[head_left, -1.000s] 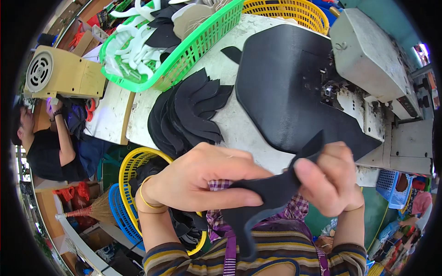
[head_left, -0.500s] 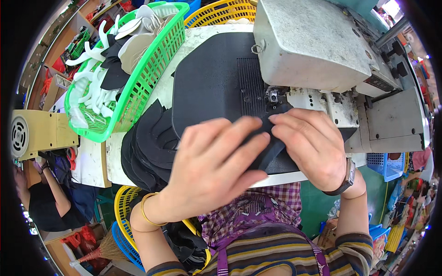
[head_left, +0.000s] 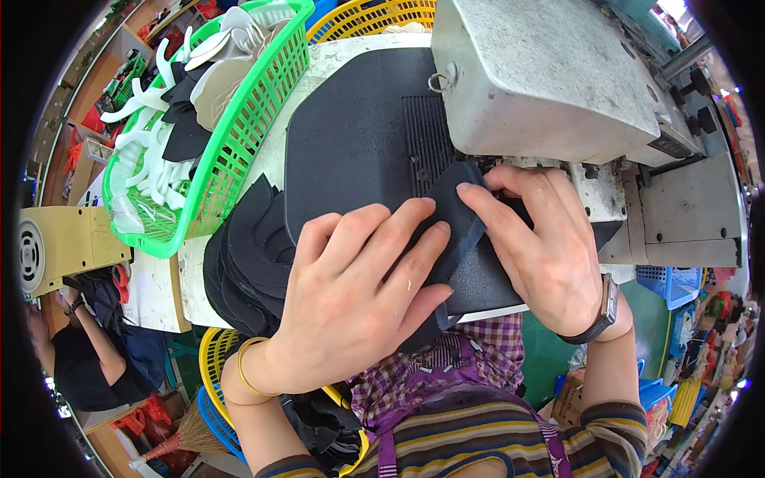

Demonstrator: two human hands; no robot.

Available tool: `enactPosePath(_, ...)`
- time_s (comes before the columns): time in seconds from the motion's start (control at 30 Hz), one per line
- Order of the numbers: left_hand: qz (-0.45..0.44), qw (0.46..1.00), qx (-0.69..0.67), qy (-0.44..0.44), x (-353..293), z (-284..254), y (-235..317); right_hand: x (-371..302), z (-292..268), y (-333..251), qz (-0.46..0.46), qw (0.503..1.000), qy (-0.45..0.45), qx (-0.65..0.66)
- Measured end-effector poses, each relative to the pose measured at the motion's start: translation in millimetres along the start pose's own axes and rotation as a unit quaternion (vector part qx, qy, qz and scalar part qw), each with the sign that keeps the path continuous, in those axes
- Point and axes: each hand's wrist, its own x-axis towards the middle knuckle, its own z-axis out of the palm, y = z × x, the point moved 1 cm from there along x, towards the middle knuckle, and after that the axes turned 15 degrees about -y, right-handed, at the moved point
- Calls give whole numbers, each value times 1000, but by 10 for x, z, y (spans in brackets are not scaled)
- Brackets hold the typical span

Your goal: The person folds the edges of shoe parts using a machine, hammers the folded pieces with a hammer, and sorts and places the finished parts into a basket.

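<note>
A curved black shoe-upper piece [head_left: 460, 209] with a greyish strip along its edge lies in front of the sewing-type machine head [head_left: 542, 80]. My right hand [head_left: 551, 259] pinches its far end, close under the machine head. Across its left side lie the bent fingers of my left hand [head_left: 351, 291], holding it against the black machine bed [head_left: 343, 135]. Part of the piece is hidden by my fingers and hangs near the table's front edge. To the left of my left hand rests a pile of similar black pieces [head_left: 245, 255].
A green basket [head_left: 239, 151] with white and black cut parts stands at the back left, and a yellow basket [head_left: 374, 22] behind. Another yellow basket [head_left: 213, 354] sits below the table edge. A co-worker [head_left: 92, 350] is at the far left beside a cream machine [head_left: 76, 243].
My right fingers have shifted to the far end of the black piece and lifted it slightly, so more of it shows. The left hand has moved slightly down and left.
</note>
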Motion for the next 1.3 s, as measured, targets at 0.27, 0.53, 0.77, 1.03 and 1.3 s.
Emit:
enactPosePath(0.27,16,1000,4,-10,61,-23,-47,-21,31,25,18,999,11,-36)
enactPosePath(0.53,37,999,-24,-32,102,-37,-48,-41,43,27,32,999,21,-30)
enactPosePath(0.77,31,998,-22,-54,128,-81,-76,-40,36,10,41,998,10,-50)
enactPosePath(1.03,34,998,-6,-48,186,-94,-153,-25,-19,-33,43,999,13,-22)
enactPosePath(1.3,17,999,-9,-50,216,-88,-102,-25,-21,-32,55,998,-2,-6)
